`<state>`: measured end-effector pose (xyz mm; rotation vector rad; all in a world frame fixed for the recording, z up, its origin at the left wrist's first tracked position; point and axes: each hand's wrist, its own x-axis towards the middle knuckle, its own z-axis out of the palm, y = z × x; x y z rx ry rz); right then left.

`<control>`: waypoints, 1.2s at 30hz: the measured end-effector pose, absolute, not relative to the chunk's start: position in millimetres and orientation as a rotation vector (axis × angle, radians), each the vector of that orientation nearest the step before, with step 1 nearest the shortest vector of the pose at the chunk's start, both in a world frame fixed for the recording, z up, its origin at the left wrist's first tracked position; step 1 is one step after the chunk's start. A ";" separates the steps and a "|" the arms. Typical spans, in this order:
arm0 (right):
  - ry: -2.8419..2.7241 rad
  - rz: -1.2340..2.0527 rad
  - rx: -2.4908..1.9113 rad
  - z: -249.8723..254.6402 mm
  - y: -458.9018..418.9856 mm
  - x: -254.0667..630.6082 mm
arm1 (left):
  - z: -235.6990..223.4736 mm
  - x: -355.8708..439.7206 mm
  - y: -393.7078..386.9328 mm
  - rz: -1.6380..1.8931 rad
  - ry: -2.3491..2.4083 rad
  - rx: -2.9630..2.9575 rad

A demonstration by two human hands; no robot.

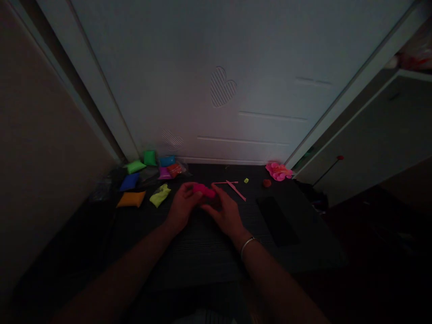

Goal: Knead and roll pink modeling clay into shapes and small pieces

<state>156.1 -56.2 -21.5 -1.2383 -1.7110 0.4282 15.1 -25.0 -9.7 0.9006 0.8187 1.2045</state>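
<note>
A lump of bright pink modelling clay (204, 191) is held between both hands above the dark table (202, 243). My left hand (183, 203) is closed on its left end, thumb toward me. The fingers of my right hand (225, 209) grip its right end, and a bangle circles that wrist. Just beyond my right hand lie a thin pink stick tool (224, 182) and a flat pink tool (236, 191). To the left of my left hand rests a crumpled yellow packet (160, 195). The undersides of the fingers are hard to make out in the dim light.
Several coloured clay packets, including an orange one (131, 199) and a blue one (129, 182), lie at the left. Toward the right are a yellow bit (246, 180), a reddish lump (267, 183), a pink ruffled piece (278, 171) and a black slab (276, 221). A white panel (168, 90) stands behind.
</note>
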 end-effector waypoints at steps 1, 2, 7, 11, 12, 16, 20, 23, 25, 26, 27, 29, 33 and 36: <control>-1.692 0.472 -1.246 -22.2 -56.1 155.9 | -9.9 14.2 -23.3 1.234 0.795 0.862; -1.676 0.497 -1.253 -22.5 -56.1 156.0 | -10.1 13.3 -21.8 1.252 0.773 0.835; -1.633 0.488 -1.286 -18.7 -56.8 157.6 | -11.4 12.8 -20.9 1.202 0.685 0.781; -1.594 0.513 -1.283 -16.4 -56.2 157.1 | -9.8 16.0 -25.8 1.148 0.673 0.754; -1.567 0.539 -1.284 -16.8 -55.8 156.7 | -9.1 16.7 -26.9 1.142 0.680 0.749; -1.447 0.677 -1.279 -20.6 -54.1 155.4 | -8.0 18.7 -29.0 1.147 0.709 0.747; -1.396 0.757 -1.251 -22.4 -53.7 155.2 | -9.5 19.0 -29.1 1.156 0.719 0.767; -1.366 0.812 -1.237 -21.0 -53.9 155.2 | -10.7 18.4 -28.5 1.166 0.728 0.769; -1.350 0.838 -1.230 -19.9 -54.0 155.1 | -11.1 18.3 -28.3 1.169 0.733 0.777; -1.345 0.845 -1.226 -19.6 -54.1 155.1 | -11.1 18.3 -28.3 1.170 0.738 0.782; -1.343 0.851 -1.220 -19.6 -54.0 155.0 | -11.0 18.5 -28.5 1.169 0.744 0.788; -1.332 0.853 -1.202 -20.0 -54.0 154.8 | -10.4 19.1 -29.1 1.168 0.755 0.798; -1.324 0.835 -1.200 -21.1 -54.1 154.4 | -8.3 20.0 -30.4 1.166 0.767 0.805; -1.336 0.832 -1.230 -21.2 -54.5 154.4 | -7.6 20.0 -30.3 1.172 0.772 0.807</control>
